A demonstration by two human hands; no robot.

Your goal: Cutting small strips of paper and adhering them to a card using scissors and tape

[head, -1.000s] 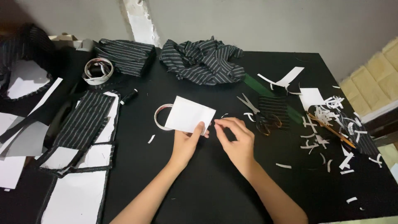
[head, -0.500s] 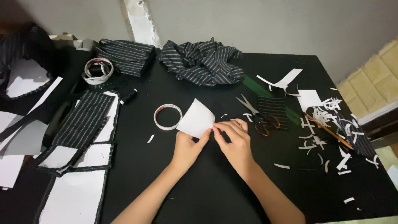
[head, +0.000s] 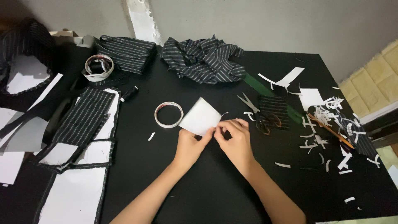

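A small white square of paper (head: 200, 117) is held just above the black table (head: 207, 191). My left hand (head: 191, 145) pinches its near corner from below. My right hand (head: 234, 139) meets it at the same corner, fingertips closed on the paper's edge beside the left thumb. A roll of white tape (head: 168, 114) lies flat just left of the paper. Scissors (head: 258, 114) lie to the right of my hands, blades pointing away, partly over a striped fabric patch (head: 273, 110).
Crumpled striped black fabric (head: 203, 58) lies at the back. A second tape roll (head: 99, 66) and folded striped cloth (head: 128, 49) sit at back left. Striped fabric pieces on white paper (head: 78, 124) fill the left. White paper scraps (head: 327, 124) and a pencil (head: 331, 130) litter the right.
The white paper has turned and shifted right, uncovering the tape roll it overlapped. Both hands stayed together at its near corner.
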